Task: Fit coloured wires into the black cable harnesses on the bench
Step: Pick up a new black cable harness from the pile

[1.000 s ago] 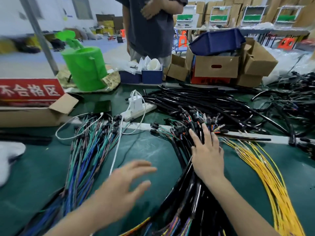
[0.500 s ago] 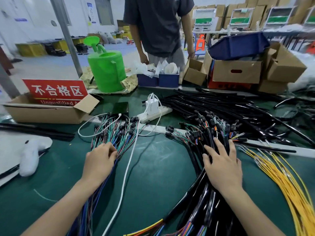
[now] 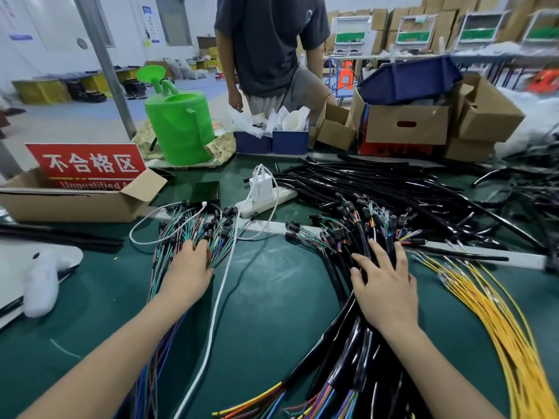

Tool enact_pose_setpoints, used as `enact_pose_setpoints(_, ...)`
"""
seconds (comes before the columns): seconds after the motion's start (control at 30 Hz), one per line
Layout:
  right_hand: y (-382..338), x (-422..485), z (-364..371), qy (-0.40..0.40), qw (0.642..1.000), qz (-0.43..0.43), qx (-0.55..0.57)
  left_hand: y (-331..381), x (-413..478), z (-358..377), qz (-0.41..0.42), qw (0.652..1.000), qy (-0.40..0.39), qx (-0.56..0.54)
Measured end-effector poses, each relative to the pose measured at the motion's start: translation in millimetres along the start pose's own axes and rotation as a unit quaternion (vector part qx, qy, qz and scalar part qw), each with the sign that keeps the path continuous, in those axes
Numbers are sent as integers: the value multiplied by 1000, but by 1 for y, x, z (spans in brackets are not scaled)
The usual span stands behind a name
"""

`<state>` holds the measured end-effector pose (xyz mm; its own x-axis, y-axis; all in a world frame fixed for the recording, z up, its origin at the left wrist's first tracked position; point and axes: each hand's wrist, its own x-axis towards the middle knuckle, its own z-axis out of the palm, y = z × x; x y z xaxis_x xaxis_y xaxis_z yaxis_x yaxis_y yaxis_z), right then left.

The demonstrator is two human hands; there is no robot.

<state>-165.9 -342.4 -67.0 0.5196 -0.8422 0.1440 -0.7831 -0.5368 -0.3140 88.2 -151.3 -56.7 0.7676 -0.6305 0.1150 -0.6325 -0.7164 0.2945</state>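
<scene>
Closely seen, the fingers (image 3: 203, 248) of the left hand (image 3: 189, 269) are curled down into a bundle of coloured wires (image 3: 193, 225), and some strands are gripped by them. The fingers (image 3: 375, 252) of the right hand (image 3: 385, 288) are spread wide and laid flat on the black harnesses (image 3: 357, 343), which are heaped at the near right of the bench (image 3: 272, 297). A white cable (image 3: 217, 303) is run between the two hands to a power strip (image 3: 266, 202) farther back. Yellow wires (image 3: 499, 322) are fanned out at the near right. The bench is topped in dark green. At the far left a cardboard box (image 3: 75, 207) with a red sign (image 3: 87, 161) and a green watering can (image 3: 181, 128) are set; at the far right, brown boxes (image 3: 405, 125) and a blue bin (image 3: 405, 80). A person (image 3: 269, 40) is seen standing beyond the far edge, with cartons (image 3: 384, 19) stacked along the far wall.
</scene>
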Motion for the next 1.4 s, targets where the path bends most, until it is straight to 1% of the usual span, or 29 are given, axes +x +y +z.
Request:
enact_pose_setpoints(0.1,0,0,0,2,1000,-3,5,-8,-7,-6,-11,999,-9,31)
enact_pose_setpoints(0.2,0,0,0,0,1000,-5,7,-10,-7,-15,-21,999,7,28)
enact_pose_setpoints(0.23,0,0,0,0,1000,-6,7,-9,-6,-18,-27,1000,2,11)
enact_pose_setpoints(0.3,0,-1,0,2,1000,-6,12,-5,-6,-25,-61,993,-28,-96)
enact_pose_setpoints(0.33,1,-1,0,3,1000,-7,14,-2,-6,-27,-86,981,-44,-166)
enact_pose_setpoints(0.4,1,-2,0,5,1000,-9,20,-1,-4,-31,-131,949,-55,-283)
enact_pose_setpoints(0.47,1,-2,-1,5,1000,-11,24,-5,-5,-41,-152,915,-49,-371)
enact_pose_setpoints(0.53,2,-3,-2,5,1000,-11,23,-10,-10,-55,-132,886,-40,-443)
enact_pose_setpoints(0.6,2,-3,-1,6,1000,-12,25,-15,-17,-69,-89,871,-9,-484)
enact_pose_setpoints(0.63,2,-2,-1,6,1000,-12,28,-17,-19,-73,-68,871,11,-486)
enact_pose_setpoints(0.67,2,-2,-1,6,999,-13,31,-19,-21,-74,-54,886,25,-460)
enact_pose_setpoints(0.7,2,-2,-1,5,999,-13,35,-20,-22,-72,-49,914,25,-401)
enact_pose_setpoints(0.73,3,-2,-2,3,999,-11,37,-20,-22,-68,-54,941,3,-335)
enact_pose_setpoints(0.77,3,-2,-2,2,999,-11,39,-21,-23,-61,-70,954,-35,-291)
enact_pose_setpoints(0.8,3,-3,-2,1,999,-12,40,-23,-24,-56,-93,952,-70,-283)
enact_pose_setpoints(0.83,3,-3,-2,1,999,-14,41,-25,-24,-53,-111,944,-87,-297)
enact_pose_setpoints(0.87,3,-3,-2,3,999,-15,42,-27,-24,-52,-119,938,-83,-316)
enact_pose_setpoints(0.93,3,-3,-2,5,999,-15,42,-29,-24,-55,-109,932,-42,-342)
enact_pose_setpoints(1.0,2,-3,-2,5,999,-13,43,-25,-27,-58,-76,930,4,-360)
enact_pose_setpoints(1.1,3,-2,-1,7,999,-11,44,-13,-33,-65,-15,915,72,-397)
enact_pose_setpoints(1.27,4,-2,1,21,998,-18,51,3,-48,-90,70,859,192,-470)
enact_pose_setpoints(1.33,4,-3,2,26,998,-20,49,12,-54,-100,111,837,224,-486)
enact_pose_setpoints(1.4,3,-3,-1,36,998,-26,32,25,-60,-110,160,825,249,-481)
